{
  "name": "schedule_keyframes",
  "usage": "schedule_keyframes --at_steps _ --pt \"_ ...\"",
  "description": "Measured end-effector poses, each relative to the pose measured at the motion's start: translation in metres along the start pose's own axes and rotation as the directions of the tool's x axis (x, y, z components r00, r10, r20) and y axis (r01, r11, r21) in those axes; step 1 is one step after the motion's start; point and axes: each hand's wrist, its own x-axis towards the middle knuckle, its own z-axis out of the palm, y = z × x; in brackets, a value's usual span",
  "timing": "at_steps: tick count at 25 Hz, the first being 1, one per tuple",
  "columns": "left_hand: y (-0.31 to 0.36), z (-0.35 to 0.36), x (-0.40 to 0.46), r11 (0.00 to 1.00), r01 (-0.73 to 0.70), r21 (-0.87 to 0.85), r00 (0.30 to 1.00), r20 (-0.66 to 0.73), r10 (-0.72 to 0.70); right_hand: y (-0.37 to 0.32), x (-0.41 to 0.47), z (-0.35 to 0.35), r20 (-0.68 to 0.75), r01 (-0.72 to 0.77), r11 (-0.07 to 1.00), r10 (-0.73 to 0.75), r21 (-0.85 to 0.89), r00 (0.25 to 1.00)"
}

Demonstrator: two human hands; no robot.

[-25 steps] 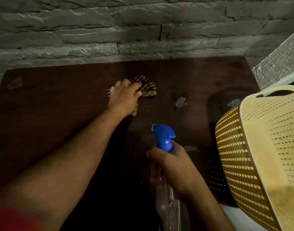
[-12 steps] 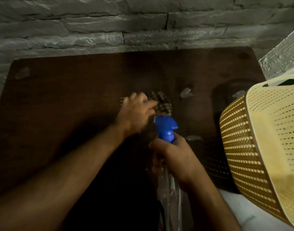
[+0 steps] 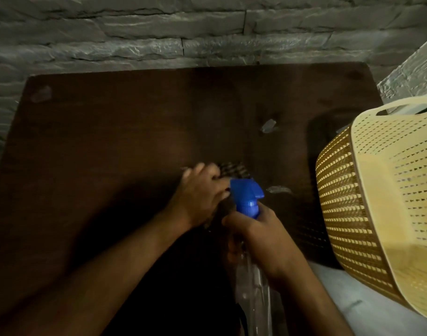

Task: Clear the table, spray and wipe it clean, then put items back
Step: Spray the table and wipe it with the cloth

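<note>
Risk: cloth (image 3: 233, 169) is lying mid-tabletop just behind the bottle (image 3: 247, 197); a wide stroke could be knocking the blue nozzle, or leaving the 3 wet patches toward the right edge unwiped. Basket (image 3: 377, 190) is overhanging the right edge and may be getting bumped.

Grip: left hand (image 3: 200, 192) is pressing the cloth onto the table (image 3: 110, 129), fingers blurred, roughly flat. Right hand (image 3: 261, 236) is wrapping the bottle neck.

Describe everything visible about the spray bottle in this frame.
The clear plastic spray bottle with a blue trigger head stands roughly upright near the front edge of the dark brown wooden table. The right hand grips its neck just below the blue collar. The nozzle points away from the person. Its see-through body runs down out of view.
</note>
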Motion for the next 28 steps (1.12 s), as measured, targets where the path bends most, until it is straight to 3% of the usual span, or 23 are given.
schedule_keyframes --at_steps 2,3,4,6,7,9,11,12,14,16,19,22,28 --pt "-0.038 -0.007 -0.01 0.994 0.077 0.071 0.997 0.007 -0.078 0.01 -0.007 -0.006 -0.001 -0.029 1.0 0.029 0.01 1.0" --pt "-0.06 -0.015 0.011 0.968 0.229 0.104 0.973 -0.047 -0.225 0.015 -0.008 -0.01 0.004 -0.045 0.999 0.045 0.009 0.999" --pt "-0.08 -0.027 0.038 0.92 0.386 0.071 0.919 -0.121 -0.376 0.019 -0.009 -0.013 0.007 -0.059 0.998 0.059 0.01 0.998" --pt "-0.075 -0.035 0.073 0.862 0.504 0.056 0.854 -0.181 -0.488 0.029 -0.009 -0.017 0.008 -0.069 0.998 0.069 0.008 0.998" --pt "-0.052 -0.025 0.071 0.874 0.482 0.064 0.869 -0.165 -0.467 0.032 -0.011 -0.017 0.004 -0.061 0.998 0.061 0.004 0.998" --pt "0.002 -0.001 0.027 0.966 0.248 0.077 0.968 -0.048 -0.244 0.037 -0.019 -0.014 0.009 -0.02 0.999 0.02 -0.026 1.0" --pt "0.009 0.0 -0.015 0.995 0.094 0.039 0.995 0.019 -0.095 0.043 -0.027 -0.014 0.02 0.002 0.997 -0.001 -0.071 1.0" --pt "-0.006 -0.007 -0.01 0.99 0.127 0.06 0.992 0.001 -0.127 0.047 -0.029 -0.015 0.022 0.003 0.996 -0.001 -0.088 1.0" --pt "-0.037 -0.025 0.021 0.923 0.377 0.073 0.926 -0.066 -0.372 0.054 -0.036 -0.018 0.04 -0.006 0.992 0.012 -0.124 0.999" --pt "-0.042 -0.029 0.039 0.881 0.47 0.058 0.879 -0.128 -0.46 0.057 -0.044 -0.023 0.06 -0.004 0.988 0.014 -0.154 0.998" --pt "-0.027 -0.015 0.026 0.912 0.404 0.072 0.911 -0.124 -0.394 0.059 -0.056 -0.031 0.071 -0.015 0.982 0.029 -0.187 0.997" --pt "-0.033 -0.019 0.026 0.905 0.422 0.054 0.902 -0.127 -0.413 0.064 -0.058 -0.033 0.037 -0.068 0.974 0.078 -0.218 0.996" --pt "-0.037 -0.011 0.026 0.897 0.434 0.081 0.896 -0.142 -0.421 0.073 -0.062 -0.017 -0.004 -0.046 0.991 0.046 -0.126 0.999"
